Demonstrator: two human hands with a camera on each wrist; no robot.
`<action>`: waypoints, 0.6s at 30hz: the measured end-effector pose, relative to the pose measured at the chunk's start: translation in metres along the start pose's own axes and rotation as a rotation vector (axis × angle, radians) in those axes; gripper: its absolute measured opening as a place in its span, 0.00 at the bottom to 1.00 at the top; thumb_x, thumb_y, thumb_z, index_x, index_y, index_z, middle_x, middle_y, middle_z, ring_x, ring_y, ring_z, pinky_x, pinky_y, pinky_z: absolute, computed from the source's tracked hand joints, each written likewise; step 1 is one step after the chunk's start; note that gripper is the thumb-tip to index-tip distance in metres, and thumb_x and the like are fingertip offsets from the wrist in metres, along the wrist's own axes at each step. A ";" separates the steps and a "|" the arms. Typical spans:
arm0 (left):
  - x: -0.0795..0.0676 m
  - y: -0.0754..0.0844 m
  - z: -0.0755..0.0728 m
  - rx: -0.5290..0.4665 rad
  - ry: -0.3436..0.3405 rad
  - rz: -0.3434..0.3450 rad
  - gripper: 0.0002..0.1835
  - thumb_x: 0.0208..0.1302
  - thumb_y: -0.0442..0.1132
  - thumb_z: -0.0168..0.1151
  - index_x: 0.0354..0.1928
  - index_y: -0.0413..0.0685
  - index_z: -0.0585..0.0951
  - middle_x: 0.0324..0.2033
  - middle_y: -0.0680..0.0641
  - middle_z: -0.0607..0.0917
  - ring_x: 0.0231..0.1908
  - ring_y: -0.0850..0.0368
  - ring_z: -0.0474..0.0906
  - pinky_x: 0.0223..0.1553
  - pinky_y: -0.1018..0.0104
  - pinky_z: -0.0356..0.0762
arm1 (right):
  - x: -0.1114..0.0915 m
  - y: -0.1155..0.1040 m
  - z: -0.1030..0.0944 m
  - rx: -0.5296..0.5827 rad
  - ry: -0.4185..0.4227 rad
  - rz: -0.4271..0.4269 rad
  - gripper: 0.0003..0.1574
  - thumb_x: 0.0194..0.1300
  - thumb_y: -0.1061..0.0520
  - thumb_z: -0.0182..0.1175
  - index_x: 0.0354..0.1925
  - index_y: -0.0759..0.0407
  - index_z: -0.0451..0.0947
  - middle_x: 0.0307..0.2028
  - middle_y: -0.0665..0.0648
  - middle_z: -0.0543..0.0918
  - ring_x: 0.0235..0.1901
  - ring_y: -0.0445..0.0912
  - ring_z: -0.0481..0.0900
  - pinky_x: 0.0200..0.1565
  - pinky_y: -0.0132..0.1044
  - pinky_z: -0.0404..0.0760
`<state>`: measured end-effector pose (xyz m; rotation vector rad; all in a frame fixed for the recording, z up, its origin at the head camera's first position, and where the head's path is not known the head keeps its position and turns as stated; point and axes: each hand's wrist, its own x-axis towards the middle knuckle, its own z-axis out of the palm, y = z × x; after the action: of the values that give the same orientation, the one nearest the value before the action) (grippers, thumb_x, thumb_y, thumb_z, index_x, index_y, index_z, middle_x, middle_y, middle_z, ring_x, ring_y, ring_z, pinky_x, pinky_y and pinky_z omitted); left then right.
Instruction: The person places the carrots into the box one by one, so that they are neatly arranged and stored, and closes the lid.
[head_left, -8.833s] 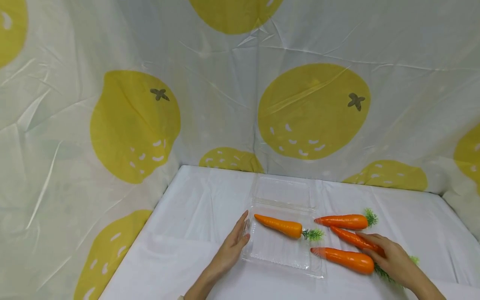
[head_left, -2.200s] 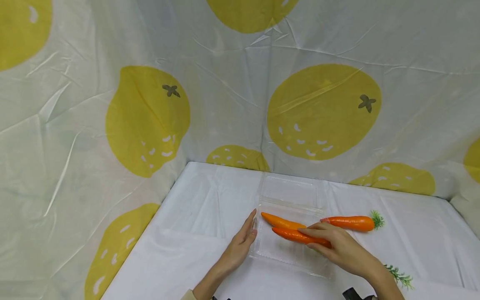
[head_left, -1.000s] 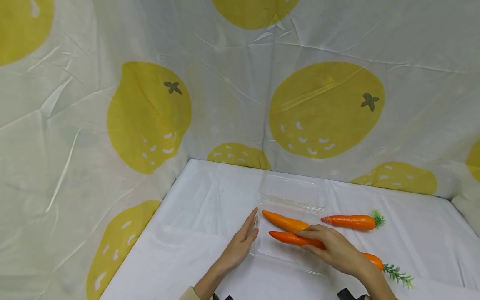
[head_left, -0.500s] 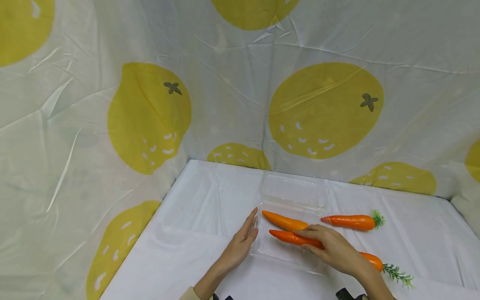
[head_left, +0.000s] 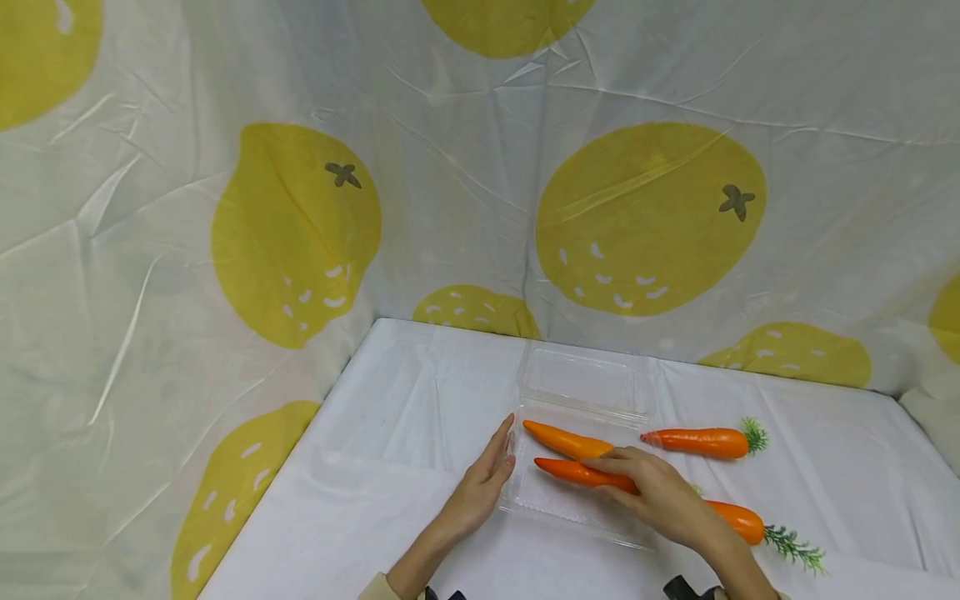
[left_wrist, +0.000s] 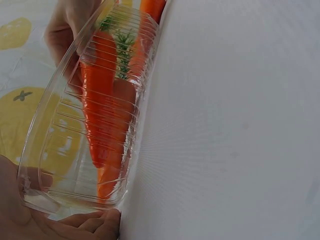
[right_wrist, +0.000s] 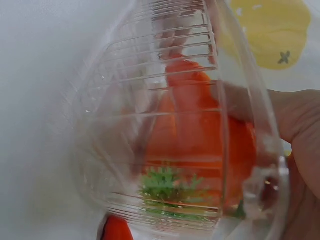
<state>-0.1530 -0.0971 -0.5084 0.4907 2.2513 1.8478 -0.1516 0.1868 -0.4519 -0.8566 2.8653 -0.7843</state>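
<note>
A clear plastic clamshell container lies on the white table with its lid folded back. Inside it rests an orange carrot, tip toward the left. My right hand pinches a redder carrot between thumb and fingers, low in the container and alongside the first. Its thick end is hidden by the hand in the head view. Against the container's left wall, my left hand presses with straight fingers. In the left wrist view the held carrot shows through the ribbed plastic.
Two carrots with green tops lie on the table right of the container: one farther back, the other nearer and partly behind the right forearm. Lemon-printed cloth walls stand behind and to the left.
The right hand has carried the redder carrot from the table on the right into the container, and lately shifted slightly left with it. The left hand stays at the container's left wall.
</note>
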 end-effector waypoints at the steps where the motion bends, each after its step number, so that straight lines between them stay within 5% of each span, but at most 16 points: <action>1: 0.000 0.000 0.000 0.000 -0.001 0.000 0.32 0.85 0.40 0.40 0.84 0.52 0.45 0.84 0.46 0.46 0.82 0.41 0.45 0.79 0.42 0.51 | 0.001 0.000 0.001 0.005 -0.002 0.005 0.24 0.69 0.52 0.68 0.62 0.41 0.84 0.49 0.36 0.86 0.47 0.38 0.82 0.49 0.38 0.86; 18: 0.000 -0.002 0.001 -0.010 -0.003 -0.017 0.33 0.85 0.39 0.40 0.84 0.53 0.44 0.84 0.50 0.46 0.83 0.44 0.44 0.80 0.44 0.50 | 0.004 -0.002 0.011 0.005 0.010 -0.006 0.24 0.68 0.51 0.69 0.62 0.40 0.84 0.54 0.40 0.86 0.52 0.42 0.84 0.53 0.44 0.87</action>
<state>-0.1531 -0.0970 -0.5110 0.4713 2.2362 1.8486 -0.1516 0.1781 -0.4603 -0.8638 2.8695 -0.7975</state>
